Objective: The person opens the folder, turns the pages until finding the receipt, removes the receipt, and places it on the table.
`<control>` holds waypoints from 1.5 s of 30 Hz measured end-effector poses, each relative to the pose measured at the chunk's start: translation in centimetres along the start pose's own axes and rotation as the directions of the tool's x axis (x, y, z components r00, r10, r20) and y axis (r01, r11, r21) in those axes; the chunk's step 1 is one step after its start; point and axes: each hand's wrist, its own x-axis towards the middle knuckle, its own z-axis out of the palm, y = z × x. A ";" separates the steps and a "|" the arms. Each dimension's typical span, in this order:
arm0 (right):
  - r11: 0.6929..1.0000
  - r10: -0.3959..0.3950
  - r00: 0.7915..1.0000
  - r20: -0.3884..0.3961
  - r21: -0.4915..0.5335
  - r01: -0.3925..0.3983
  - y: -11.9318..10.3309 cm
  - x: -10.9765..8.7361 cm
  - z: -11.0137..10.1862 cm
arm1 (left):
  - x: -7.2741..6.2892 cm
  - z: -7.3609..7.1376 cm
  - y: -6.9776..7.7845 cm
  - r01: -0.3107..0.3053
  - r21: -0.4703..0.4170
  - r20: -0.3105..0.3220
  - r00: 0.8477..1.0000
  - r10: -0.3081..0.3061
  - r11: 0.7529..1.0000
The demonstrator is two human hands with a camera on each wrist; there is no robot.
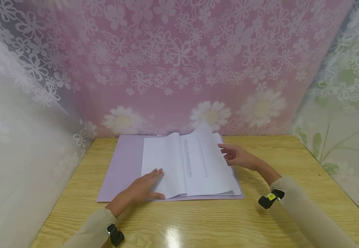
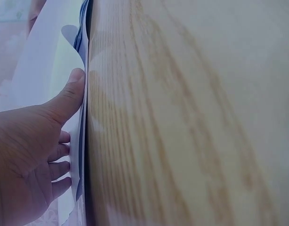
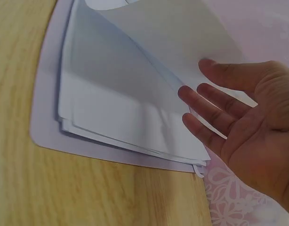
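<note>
A lilac folder (image 1: 121, 165) lies spread on the table with white printed sheets (image 1: 154, 151) on it. One sheet (image 1: 210, 155) is lifted and curves up from the stack, its far corner raised toward the back. The left hand (image 1: 146, 186) rests flat on the left-hand paper by the near edge; its thumb (image 2: 71, 92) lies along that edge in the left wrist view. At the right edge of the lifted sheet is the right hand (image 1: 236, 156). In the right wrist view its thumb and fingers (image 3: 205, 110) are extended and apart, against or very near the sheet.
The wood-grain table (image 1: 182, 224) extends in front of the folder and to both sides. Behind it hangs a pink flowered curtain (image 1: 167, 86), with pale flowered sheeting (image 1: 347, 120) at the sides. Each sleeve carries a small black wrist camera (image 1: 267, 201).
</note>
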 end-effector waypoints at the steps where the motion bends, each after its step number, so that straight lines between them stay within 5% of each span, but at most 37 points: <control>1: 1.000 -0.010 1.000 0.008 0.001 0.010 0.0 -0.1 0.2 | 0.0 0.0 0.0 0.000 -0.001 0.000 1.000 0.000 1.000; 13: 0.991 -0.113 0.990 0.082 -0.064 0.119 -0.6 -0.1 3.0 | -0.2 -0.2 0.1 -0.002 -0.013 0.006 1.000 0.002 1.000; 39: 0.952 -0.143 0.978 0.154 -0.250 0.179 -3.7 0.8 5.9 | 0.0 -0.2 -0.1 -0.020 -0.005 0.002 1.000 0.020 1.000; 45: 0.917 -0.147 0.977 0.155 -0.348 0.193 -4.0 1.3 6.7 | -0.2 -0.3 0.0 -0.018 -0.030 -0.009 1.000 0.017 0.999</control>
